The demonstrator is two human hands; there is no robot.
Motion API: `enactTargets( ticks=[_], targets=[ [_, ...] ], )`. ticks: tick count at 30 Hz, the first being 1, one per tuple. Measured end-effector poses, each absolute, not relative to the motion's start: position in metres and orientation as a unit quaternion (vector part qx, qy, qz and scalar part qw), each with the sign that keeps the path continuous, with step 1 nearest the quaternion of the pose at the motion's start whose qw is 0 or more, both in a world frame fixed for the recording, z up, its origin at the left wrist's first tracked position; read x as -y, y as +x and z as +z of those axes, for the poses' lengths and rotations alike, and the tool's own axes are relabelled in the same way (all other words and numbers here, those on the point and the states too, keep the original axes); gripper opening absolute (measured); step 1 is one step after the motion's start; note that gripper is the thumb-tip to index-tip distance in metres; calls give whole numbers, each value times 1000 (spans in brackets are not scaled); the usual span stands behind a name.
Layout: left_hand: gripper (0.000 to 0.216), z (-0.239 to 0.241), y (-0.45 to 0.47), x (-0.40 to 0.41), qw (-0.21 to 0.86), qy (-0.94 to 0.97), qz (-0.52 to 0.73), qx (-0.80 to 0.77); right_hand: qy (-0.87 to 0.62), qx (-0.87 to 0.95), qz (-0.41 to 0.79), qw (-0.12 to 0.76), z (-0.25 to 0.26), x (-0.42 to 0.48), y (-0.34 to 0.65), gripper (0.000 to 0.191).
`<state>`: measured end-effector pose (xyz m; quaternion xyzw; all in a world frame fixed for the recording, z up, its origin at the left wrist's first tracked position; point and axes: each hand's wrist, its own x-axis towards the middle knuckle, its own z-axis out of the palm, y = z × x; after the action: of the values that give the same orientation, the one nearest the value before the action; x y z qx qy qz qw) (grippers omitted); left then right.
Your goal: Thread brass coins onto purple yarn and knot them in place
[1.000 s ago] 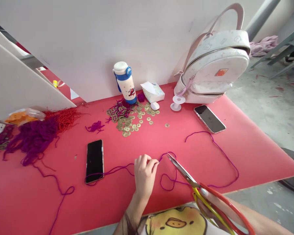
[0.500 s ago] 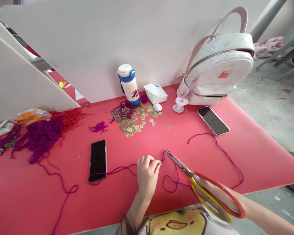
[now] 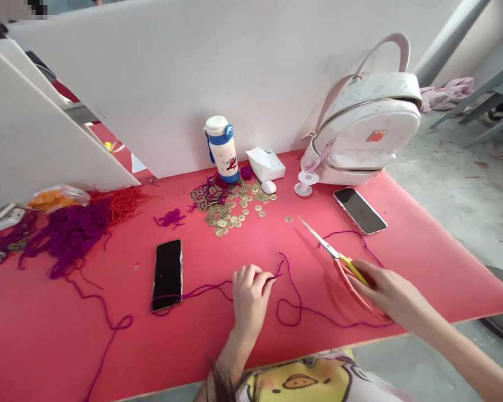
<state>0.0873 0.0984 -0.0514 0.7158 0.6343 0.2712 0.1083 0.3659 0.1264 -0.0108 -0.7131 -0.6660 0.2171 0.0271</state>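
My left hand [image 3: 250, 297] rests on the red table [image 3: 235, 357] with its fingertips pinched on a purple cord [image 3: 294, 312] that runs left toward a black phone [image 3: 167, 274] and loops to the right. My right hand [image 3: 388, 291] grips the red and yellow handles of a pair of scissors [image 3: 339, 260]. The blades are closed, lie low over the table and point away toward the far left. The cord's right part passes under the scissors and my right hand.
A heap of brass coins [image 3: 230, 206] lies at the back by a blue and white bottle [image 3: 222, 148], a tissue pack [image 3: 265, 163] and a white spool [image 3: 305, 183]. A white backpack [image 3: 362, 134] and a second phone [image 3: 359, 210] are back right. Purple and red cord piles [image 3: 73, 229] lie left.
My right hand has carried the scissors away from the cord by my left fingers, to the right and down onto the table. My left hand has kept its pinch on the cord.
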Motion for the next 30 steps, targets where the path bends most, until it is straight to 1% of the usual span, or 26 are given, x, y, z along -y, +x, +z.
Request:
enactTargets(
  ticks=[3, 8, 11, 14, 16, 20, 21, 24, 26, 27, 30],
  targets=[
    [2, -51, 86, -97, 106, 714, 274, -636, -732, 653, 193, -23, -12, -136, 370, 39],
    [7, -52, 77, -98, 75, 699, 274, -656, -758, 637, 139, -18, -20, -142, 367, 42],
    [8, -50, 77, -100, 70, 697, 268, -662, -771, 628, 102, -14, -21, -147, 368, 40],
    [8, -42, 84, -104, 91, 717, 263, -639, -776, 623, 98, -21, -14, -150, 374, 34],
    [9, -36, 90, -107, 110, 736, 265, -613, -771, 630, 91, -11, -8, -152, 375, 31],
    [9, -28, 99, -113, 108, 748, 252, -604, -726, 684, 41, 62, 1, -161, 358, 25],
    [10, -27, 100, -115, 101, 751, 238, -607, -700, 708, 46, 81, 1, -165, 348, 25],
    [15, -28, 101, -122, 80, 766, 180, -612, -569, 809, 97, 113, -7, -189, 316, 38],
    [18, -30, 102, -127, 75, 773, 154, -611, -555, 818, 99, 113, -15, -212, 298, 38],
    [18, -32, 103, -130, 78, 773, 150, -611, -565, 812, 100, 109, -20, -223, 291, 36],
    [13, -35, 104, -139, 111, 768, 161, -609, -580, 798, 137, 95, -30, -253, 279, 19]
  ],
)
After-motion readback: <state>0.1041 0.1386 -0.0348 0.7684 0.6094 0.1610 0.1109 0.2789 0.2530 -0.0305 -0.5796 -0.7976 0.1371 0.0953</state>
